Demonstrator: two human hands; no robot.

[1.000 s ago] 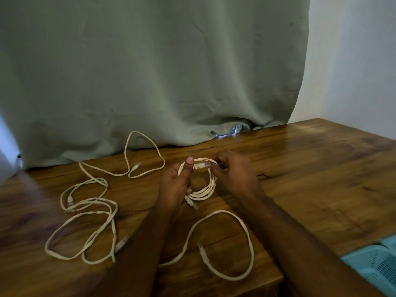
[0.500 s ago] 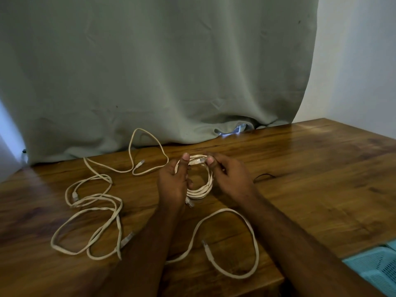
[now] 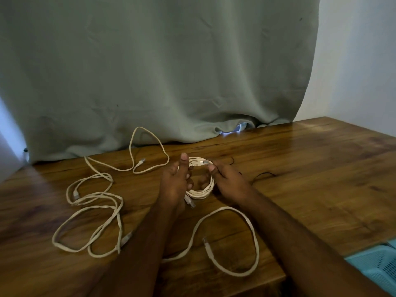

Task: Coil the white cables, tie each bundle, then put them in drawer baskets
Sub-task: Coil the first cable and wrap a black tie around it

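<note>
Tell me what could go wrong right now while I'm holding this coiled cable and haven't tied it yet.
1. The coiled cable is gripped only by the left hand and right hand, with no tie visible on it; easing either grip could let the loops spring apart.
2. Its free plug sticks out at the top and may snag.
3. The loose cable lies near the table edge, under your forearms; an arm could drag it off.

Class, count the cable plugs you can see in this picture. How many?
6 plugs: one atop the coil, one hanging under it, one near the curtain, one far left, one beside the left forearm, one inside the front loop. Arms may hide others.
</note>
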